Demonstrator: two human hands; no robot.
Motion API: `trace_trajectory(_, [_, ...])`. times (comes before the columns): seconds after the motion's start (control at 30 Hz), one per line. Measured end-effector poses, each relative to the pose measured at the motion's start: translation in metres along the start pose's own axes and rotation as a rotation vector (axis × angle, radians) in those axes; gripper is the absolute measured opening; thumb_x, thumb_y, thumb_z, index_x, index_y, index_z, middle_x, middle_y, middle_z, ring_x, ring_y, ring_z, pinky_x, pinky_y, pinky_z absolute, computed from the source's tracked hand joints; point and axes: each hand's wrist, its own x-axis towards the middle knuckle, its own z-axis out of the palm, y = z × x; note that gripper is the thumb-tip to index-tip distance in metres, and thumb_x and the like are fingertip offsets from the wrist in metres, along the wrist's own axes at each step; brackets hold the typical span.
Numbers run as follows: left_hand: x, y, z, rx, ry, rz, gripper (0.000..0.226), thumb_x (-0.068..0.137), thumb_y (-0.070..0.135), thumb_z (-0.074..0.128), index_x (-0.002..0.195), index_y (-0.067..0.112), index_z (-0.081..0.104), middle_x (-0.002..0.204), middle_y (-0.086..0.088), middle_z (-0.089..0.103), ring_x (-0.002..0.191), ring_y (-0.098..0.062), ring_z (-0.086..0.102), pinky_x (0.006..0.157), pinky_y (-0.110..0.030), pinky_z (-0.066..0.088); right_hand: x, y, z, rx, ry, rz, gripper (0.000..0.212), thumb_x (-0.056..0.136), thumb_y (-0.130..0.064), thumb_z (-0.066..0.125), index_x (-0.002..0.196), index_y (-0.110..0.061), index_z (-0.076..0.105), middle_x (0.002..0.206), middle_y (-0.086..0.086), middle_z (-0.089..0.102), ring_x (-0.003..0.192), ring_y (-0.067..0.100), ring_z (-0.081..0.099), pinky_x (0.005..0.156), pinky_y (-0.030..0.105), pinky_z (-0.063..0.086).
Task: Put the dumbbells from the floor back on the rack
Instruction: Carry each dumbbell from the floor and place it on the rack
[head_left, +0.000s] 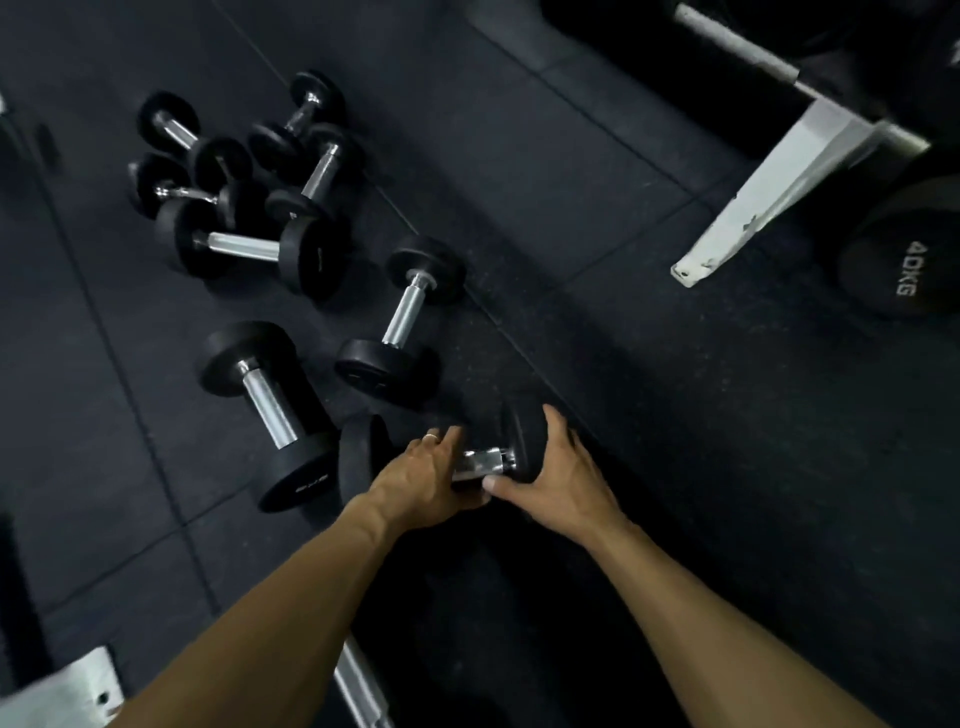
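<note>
A black dumbbell (522, 441) with a chrome handle lies on the dark rubber floor just in front of me. My left hand (423, 480) curls over the left part of its handle. My right hand (553, 475) cups the dumbbell's right head, thumb at the handle. Its left head (358, 457) shows beside my left wrist. Two more dumbbells lie close by, one (270, 410) to the left and one (402, 319) above. A cluster of several smaller dumbbells (244, 192) lies farther away at the upper left. The white rack frame (769, 192) stands at the upper right.
A large black 40KG dumbbell (904, 260) sits by the rack at the right edge. A chrome bar (358, 691) runs under my left forearm. A grey metal plate (67, 696) shows at the bottom left corner. Rubber floor tiles stretch between the dumbbells and the rack.
</note>
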Motion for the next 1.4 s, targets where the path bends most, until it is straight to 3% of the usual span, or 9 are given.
trace_trajectory(0.3, [0.029,-0.013,0.002,-0.025,-0.033,-0.035,0.057,0.073,0.043,0.079,0.123,0.026,0.06,0.122,-0.001,0.065,0.114,-0.021,0.06,0.096,-0.034,0.047,0.012,0.021,0.032,0.262,0.209,-0.04,0.09,0.082,-0.02,0.076,0.151,-0.039,0.022,0.143,0.003,0.05,0.128,0.02,0.052,0.103,0.03,0.046])
trace_trajectory(0.5, [0.031,-0.008,0.01,-0.161,-0.038,-0.109,0.047,0.074,0.032,0.081,0.116,0.02,0.064,0.105,0.001,0.065,0.102,-0.013,0.061,0.077,-0.017,0.04,0.016,0.026,0.026,0.252,0.183,-0.084,0.09,0.08,-0.012,0.074,0.15,-0.04,0.025,0.141,0.0,0.051,0.125,0.017,0.053,0.103,0.028,0.046])
trace_trajectory(0.63, [0.029,0.003,0.02,-0.364,-0.044,-0.158,0.028,0.07,0.022,0.085,0.086,0.019,0.062,0.081,0.001,0.059,0.088,-0.015,0.06,0.081,-0.027,0.047,0.019,0.023,-0.002,0.156,0.103,-0.161,0.089,0.079,-0.013,0.074,0.149,-0.041,0.026,0.143,-0.003,0.049,0.129,0.015,0.05,0.104,0.021,0.039])
trace_trajectory(0.73, [0.014,0.023,0.013,-0.491,-0.034,-0.21,0.049,0.063,0.019,0.088,0.104,0.008,0.062,0.089,-0.005,0.065,0.088,-0.012,0.055,0.092,-0.035,0.05,0.012,0.01,-0.032,0.082,0.063,-0.239,0.088,0.075,-0.014,0.074,0.147,-0.041,0.031,0.135,-0.002,0.057,0.119,0.017,0.059,0.104,0.033,0.048])
trace_trajectory(0.8, [-0.001,0.037,0.0,-0.515,-0.043,-0.21,0.049,0.061,0.017,0.088,0.102,0.006,0.064,0.081,-0.003,0.065,0.078,-0.012,0.056,0.083,-0.036,0.053,-0.002,-0.004,-0.058,0.054,0.03,-0.28,0.088,0.073,-0.012,0.073,0.147,-0.038,0.033,0.131,-0.004,0.06,0.114,0.016,0.061,0.1,0.033,0.05])
trace_trajectory(0.97, [-0.06,0.096,-0.074,-0.508,-0.044,-0.182,0.033,0.064,0.015,0.086,0.086,0.021,0.062,0.075,0.0,0.063,0.071,-0.014,0.056,0.07,-0.034,0.053,-0.06,-0.06,-0.151,0.005,-0.025,-0.325,0.081,0.078,-0.006,0.072,0.144,-0.037,0.037,0.111,-0.015,0.062,0.092,0.0,0.059,0.086,0.014,0.045])
trace_trajectory(1.17, [-0.141,0.198,-0.214,-0.559,-0.019,-0.143,0.032,0.07,0.003,0.081,0.077,0.022,0.056,0.067,0.004,0.057,0.068,-0.013,0.053,0.065,-0.027,0.046,-0.144,-0.154,-0.292,0.012,-0.024,-0.399,0.083,0.078,-0.006,0.071,0.146,-0.038,0.034,0.094,-0.012,0.065,0.06,-0.001,0.054,0.083,0.031,0.056])
trace_trajectory(1.3, [-0.199,0.282,-0.32,-0.56,0.024,-0.101,0.034,0.074,0.001,0.079,0.104,0.005,0.063,0.088,-0.004,0.058,0.083,-0.014,0.053,0.076,-0.026,0.049,-0.207,-0.22,-0.401,-0.017,0.012,-0.456,0.081,0.081,-0.009,0.07,0.146,-0.038,0.032,0.079,-0.015,0.059,0.062,0.0,0.055,0.079,0.026,0.053])
trace_trajectory(1.4, [-0.237,0.346,-0.388,-0.549,0.111,-0.105,0.048,0.074,0.007,0.081,0.116,0.006,0.059,0.093,-0.001,0.055,0.088,-0.01,0.05,0.061,-0.003,0.04,-0.248,-0.262,-0.481,-0.038,0.026,-0.49,0.084,0.081,-0.011,0.071,0.146,-0.043,0.029,0.091,-0.005,0.064,0.073,0.008,0.059,0.084,0.037,0.056])
